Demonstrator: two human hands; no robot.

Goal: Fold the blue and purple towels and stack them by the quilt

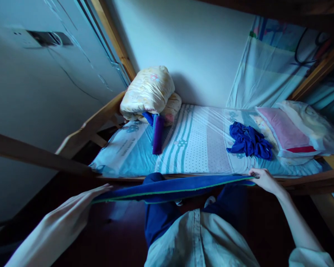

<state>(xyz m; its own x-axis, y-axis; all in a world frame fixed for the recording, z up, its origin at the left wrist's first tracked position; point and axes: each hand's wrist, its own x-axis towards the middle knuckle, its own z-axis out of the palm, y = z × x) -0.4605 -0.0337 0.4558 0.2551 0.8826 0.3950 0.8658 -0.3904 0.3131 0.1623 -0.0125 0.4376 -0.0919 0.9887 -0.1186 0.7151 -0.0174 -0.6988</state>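
left grip (79,202) extended, right grip (264,179) pinched, wide apart

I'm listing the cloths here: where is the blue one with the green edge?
In the head view, the green-edged blue cloth is just below centre, stretched between the left hand and the right hand, by the bed's near edge.

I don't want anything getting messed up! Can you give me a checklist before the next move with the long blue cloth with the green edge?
1. Right hand holding one end of the long, blue, green-edged cloth: ok, pinched.
2. Left hand gripping the other end: cannot tell, the grip is partly hidden.
3. Long cloth stretched between both hands: ok.
4. Long cloth opened out flat: not ok, it shows as a narrow strip.
5. Striped, dotted bedsheet free of loose things: not ok, a crumpled, bright-blue cloth and a purple, oblong bundle lie on it.
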